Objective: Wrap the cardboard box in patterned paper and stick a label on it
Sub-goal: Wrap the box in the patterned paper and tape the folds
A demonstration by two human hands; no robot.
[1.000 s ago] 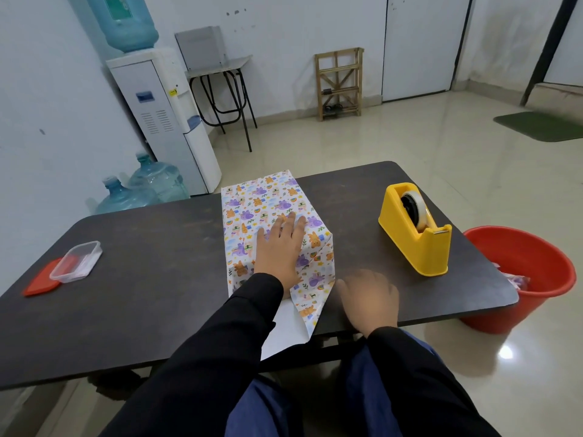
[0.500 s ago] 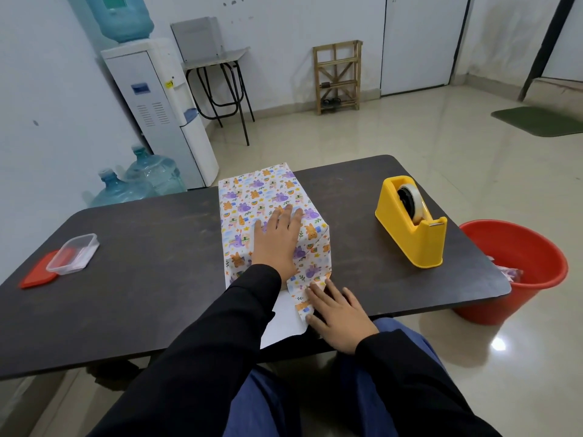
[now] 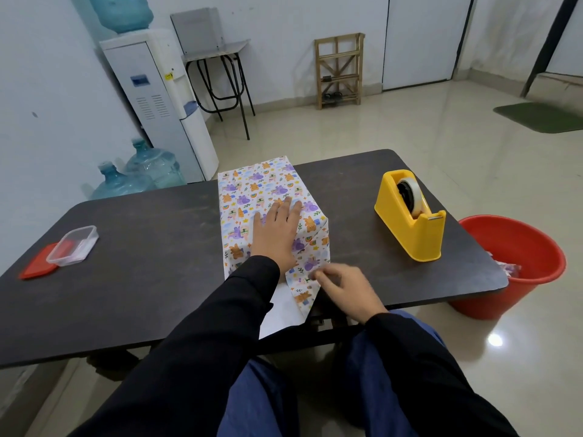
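The cardboard box [image 3: 262, 190], covered in patterned paper [image 3: 310, 244], lies lengthwise at the centre of the table [image 3: 142, 247]. Its near end is unsealed: a paper flap [image 3: 303, 294] runs down to the near table edge and its white underside overhangs that edge.

Change since half a second ago: the right hand [image 3: 345, 290] lay with fingers spread on the flap; its fingers [image 3: 318, 275] are now curled and drawn together, pinching the flap's right fold. The image is slightly blurred here. The left hand [image 3: 277, 236] is unchanged, flat on the box top, fingers straight and close together, pressing down.

The box's long sides are untouched, with bare table on both. A yellow tape dispenser [image 3: 410, 225] stands well apart to the right, near the table's right edge. A clear container [image 3: 74, 244] on a red lid [image 3: 38, 268] sits far left. A red bucket [image 3: 520, 272] stands on the floor beyond the right edge.
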